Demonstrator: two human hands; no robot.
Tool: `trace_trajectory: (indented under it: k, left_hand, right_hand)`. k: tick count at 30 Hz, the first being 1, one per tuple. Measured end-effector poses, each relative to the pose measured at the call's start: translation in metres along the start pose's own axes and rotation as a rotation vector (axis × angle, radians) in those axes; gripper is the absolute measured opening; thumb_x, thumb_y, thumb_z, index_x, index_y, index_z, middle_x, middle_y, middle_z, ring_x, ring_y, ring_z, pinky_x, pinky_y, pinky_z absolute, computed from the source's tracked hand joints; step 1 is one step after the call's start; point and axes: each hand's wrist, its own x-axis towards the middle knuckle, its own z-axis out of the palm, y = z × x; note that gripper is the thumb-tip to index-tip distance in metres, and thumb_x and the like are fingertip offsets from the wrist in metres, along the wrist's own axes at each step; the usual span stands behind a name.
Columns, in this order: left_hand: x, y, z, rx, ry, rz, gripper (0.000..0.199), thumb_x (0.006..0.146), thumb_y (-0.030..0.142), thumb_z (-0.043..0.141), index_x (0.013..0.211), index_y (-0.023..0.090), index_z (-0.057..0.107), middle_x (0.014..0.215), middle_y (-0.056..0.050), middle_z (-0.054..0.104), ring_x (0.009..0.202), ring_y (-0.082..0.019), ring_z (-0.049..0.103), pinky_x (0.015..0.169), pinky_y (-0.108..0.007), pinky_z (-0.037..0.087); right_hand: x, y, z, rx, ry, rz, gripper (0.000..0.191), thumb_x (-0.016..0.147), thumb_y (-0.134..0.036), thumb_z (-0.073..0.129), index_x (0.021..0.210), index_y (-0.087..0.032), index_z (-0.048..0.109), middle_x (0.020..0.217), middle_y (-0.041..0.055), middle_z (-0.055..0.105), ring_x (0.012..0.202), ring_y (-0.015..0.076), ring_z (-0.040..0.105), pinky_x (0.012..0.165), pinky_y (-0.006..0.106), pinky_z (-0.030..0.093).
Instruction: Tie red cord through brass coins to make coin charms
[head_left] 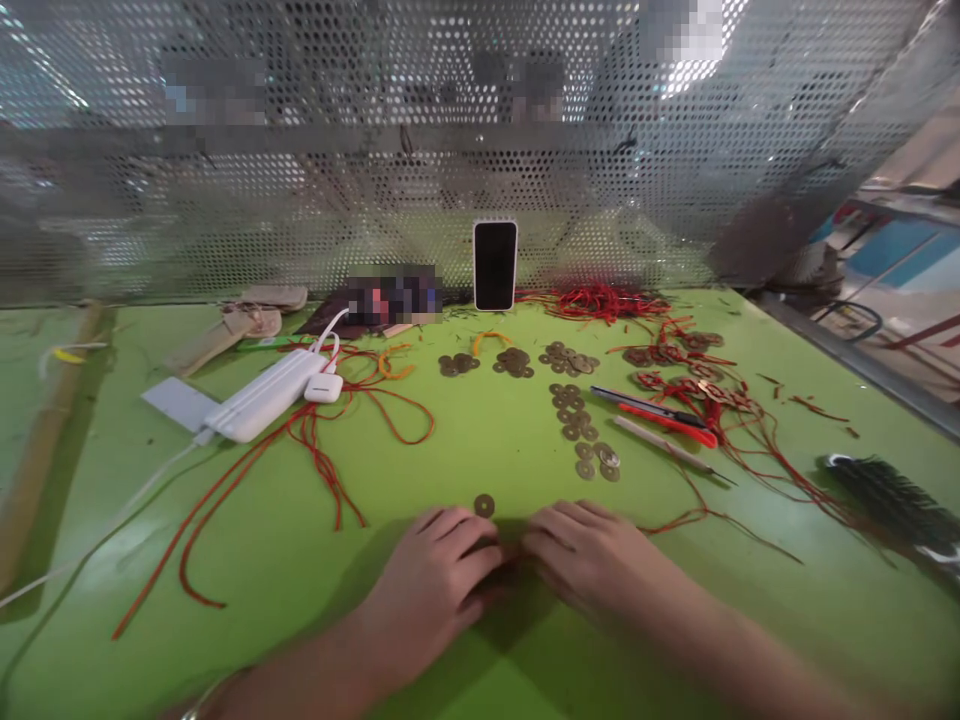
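Note:
My left hand (442, 570) and my right hand (585, 550) are close together, low over the green table, with fingers curled and thumbs drawn in. A short blurred stretch of red cord (514, 553) shows between the fingertips of both hands; the fingers hide most of it. Just beyond my left fingertips lies a single round coin with a hole (484, 506). Farther off and to the right, a loose column of similar coins (571, 410) lies flat. Thin red strands (701, 512) run out on the table beside my right hand.
A utility knife (652, 412) and a pen-like tool (667, 448) lie right of the coins, near knotted cords with coins (705, 385). A black brush (892, 500) is far right. A white power strip (266, 395) lies left. A phone (495, 265) stands against the perforated metal screen (300, 200).

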Motion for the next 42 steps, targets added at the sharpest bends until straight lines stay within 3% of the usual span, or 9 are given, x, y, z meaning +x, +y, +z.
trace_trajectory:
  k: [9,13,18,24,28,35,37,42]
  left_hand:
    - [0.004,0.0,0.009,-0.017,0.085,-0.008,0.021,0.073,0.019,0.072,0.089,0.019,0.059,0.094,0.002,0.063,0.086,-0.018,0.053,0.075,-0.033,0.043]
    - [0.002,0.0,0.012,-0.016,0.097,0.016,0.014,0.078,0.022,0.068,0.089,0.02,0.059,0.091,0.004,0.063,0.084,-0.017,0.052,0.074,-0.032,0.042]
    - [0.001,-0.002,0.016,0.008,0.137,0.061,0.012,0.083,0.026,0.061,0.095,0.022,0.061,0.087,0.004,0.065,0.083,-0.018,0.052,0.073,-0.032,0.042]
    - [0.002,-0.002,0.006,0.008,0.133,0.058,0.021,0.084,0.037,0.058,0.099,0.023,0.064,0.088,0.0,0.067,0.083,-0.017,0.056,0.072,-0.03,0.045]
    - [-0.003,-0.004,-0.001,0.025,0.11,0.005,0.031,0.081,0.041,0.06,0.105,0.021,0.061,0.095,-0.002,0.067,0.086,-0.02,0.057,0.075,-0.033,0.046]
    - [-0.012,-0.014,-0.008,0.013,0.061,0.015,0.019,0.083,0.03,0.061,0.101,0.024,0.063,0.093,0.0,0.066,0.086,-0.018,0.057,0.074,-0.031,0.045]
    - [-0.013,-0.016,-0.009,0.007,0.051,0.031,0.02,0.083,0.029,0.061,0.102,0.023,0.063,0.094,0.0,0.066,0.088,-0.018,0.056,0.076,-0.03,0.045]
    - [-0.016,-0.013,-0.008,-0.012,0.02,0.022,0.019,0.084,0.027,0.06,0.102,0.023,0.063,0.093,-0.001,0.066,0.086,-0.018,0.057,0.075,-0.03,0.046]
  right_hand:
    - [-0.006,-0.003,0.017,-0.024,0.088,0.028,0.012,0.073,-0.005,0.055,0.073,-0.017,0.055,0.067,-0.001,0.055,0.055,0.0148,0.05,0.05,0.029,0.036]
    - [-0.011,-0.003,0.019,-0.059,0.076,0.053,0.013,0.073,-0.008,0.06,0.072,-0.019,0.053,0.065,-0.0023,0.054,0.055,0.0152,0.051,0.051,0.03,0.035]
    - [-0.03,0.01,0.018,-0.075,-0.026,0.135,0.018,0.069,-0.008,0.064,0.073,-0.021,0.052,0.068,-0.0032,0.054,0.056,0.0149,0.052,0.053,0.029,0.037]
    - [-0.042,0.028,-0.004,-0.017,-0.209,0.17,0.016,0.072,-0.005,0.058,0.077,-0.02,0.055,0.073,-0.001,0.057,0.064,0.0156,0.056,0.06,0.029,0.042]
    - [-0.04,0.031,-0.012,0.076,-0.214,0.174,0.013,0.078,-0.008,0.054,0.079,-0.02,0.054,0.074,-0.0014,0.057,0.065,0.0149,0.057,0.06,0.028,0.041]
    - [-0.046,0.032,-0.01,0.079,-0.24,0.177,0.013,0.078,-0.008,0.053,0.081,-0.02,0.054,0.076,-0.0006,0.056,0.067,0.0161,0.056,0.062,0.03,0.042]
    - [-0.041,0.027,-0.013,0.107,-0.223,0.178,0.011,0.077,-0.012,0.057,0.085,-0.019,0.056,0.079,0.0008,0.058,0.069,0.0169,0.056,0.063,0.031,0.044]
    - [-0.018,0.002,-0.01,0.169,-0.011,0.085,0.026,0.077,-0.025,0.065,0.1,-0.017,0.058,0.085,0.0032,0.062,0.073,0.0193,0.058,0.065,0.032,0.047]
